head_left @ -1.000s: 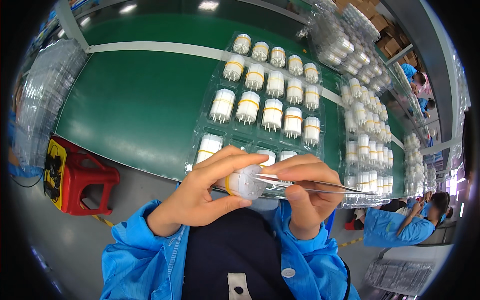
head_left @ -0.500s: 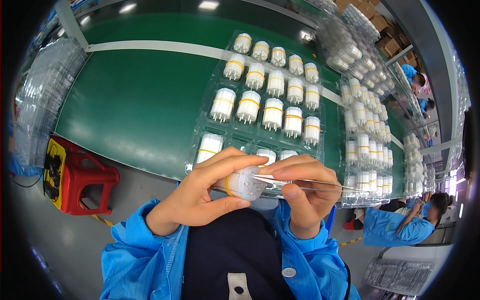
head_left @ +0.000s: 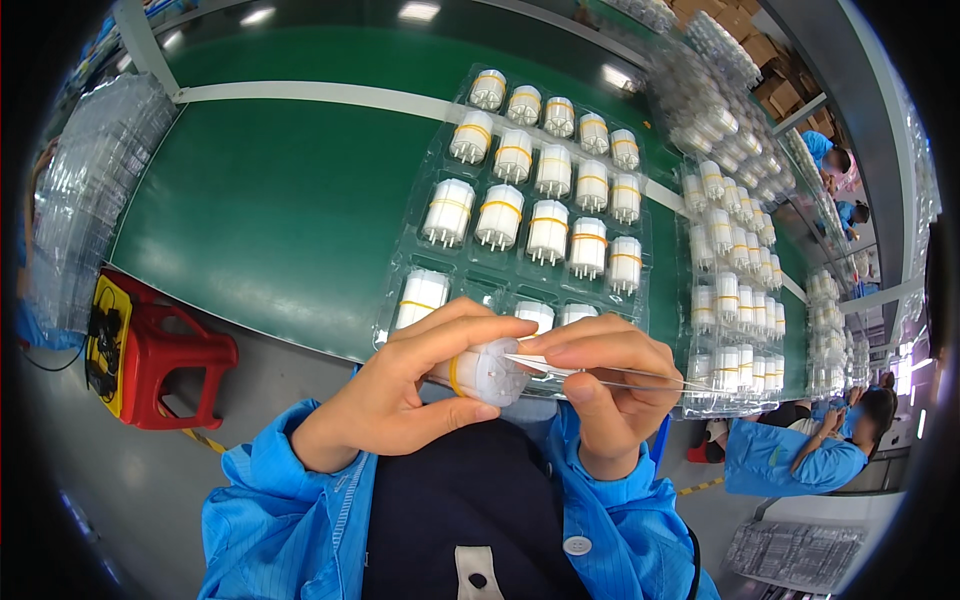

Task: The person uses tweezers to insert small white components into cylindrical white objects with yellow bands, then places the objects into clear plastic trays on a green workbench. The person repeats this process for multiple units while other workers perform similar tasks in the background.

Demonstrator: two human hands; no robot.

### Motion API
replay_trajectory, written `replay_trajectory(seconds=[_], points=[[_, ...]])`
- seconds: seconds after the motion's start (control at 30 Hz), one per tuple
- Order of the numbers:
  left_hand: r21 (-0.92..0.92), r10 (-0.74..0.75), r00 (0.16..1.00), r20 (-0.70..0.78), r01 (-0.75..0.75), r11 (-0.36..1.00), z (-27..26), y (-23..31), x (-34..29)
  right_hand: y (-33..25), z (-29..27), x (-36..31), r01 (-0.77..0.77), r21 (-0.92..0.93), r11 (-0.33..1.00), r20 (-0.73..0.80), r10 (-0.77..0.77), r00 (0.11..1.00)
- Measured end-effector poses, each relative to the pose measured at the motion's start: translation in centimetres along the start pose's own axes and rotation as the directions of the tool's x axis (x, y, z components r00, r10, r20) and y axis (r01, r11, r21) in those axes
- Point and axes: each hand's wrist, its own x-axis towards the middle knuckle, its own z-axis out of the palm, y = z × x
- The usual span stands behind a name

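In my left hand (head_left: pixel 400 385) is a white cylindrical plug unit (head_left: pixel 490 374) with a yellow band around it, gripped between thumb and fingers. It lies tilted, its pale end face toward the right. My right hand (head_left: pixel 620 375) pinches a pair of long thin metal tweezers (head_left: pixel 650 380), whose tips reach that end face. Whether the tips grasp anything there is too small to tell. Just beyond my hands lies a clear plastic tray (head_left: pixel 412 240) with rows of similar white units, banded in yellow or orange, many showing metal pins. One front-row compartment (head_left: pixel 485 290) holds no unit.
The trays stand on a green worktable (head_left: pixel 270 200). More filled trays (head_left: pixel 735 290) are stacked to the right, and clear trays (head_left: pixel 95 200) pile up at the far left. A red stool (head_left: pixel 180 360) is at the lower left. A co-worker in blue (head_left: pixel 800 450) sits at the right.
Both hands keep almost the same pose on the plug unit and the tweezers. The tweezers have shifted slightly against the end face; the view has moved a little.
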Motion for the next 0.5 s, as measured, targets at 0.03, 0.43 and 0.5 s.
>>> replay_trajectory(seconds=[0.03,0.43,0.5], points=[[-0.003,-0.001,1.000,0.001,0.001,1.000,-0.1,0.0,0.0,0.1,0.0,0.0,-0.005,0.014,1.000,-0.007,0.005,1.000],[-0.031,-0.003,1.000,0.017,0.004,1.000,-3.2,-0.5,0.4,1.3,2.3,1.5,-0.079,0.017,0.997,-0.084,0.080,0.993],[-0.020,0.004,1.000,0.025,-0.003,1.000,-4.0,-0.6,0.6,1.5,2.8,2.0,-0.077,-0.029,0.997,-0.092,0.074,0.993]])
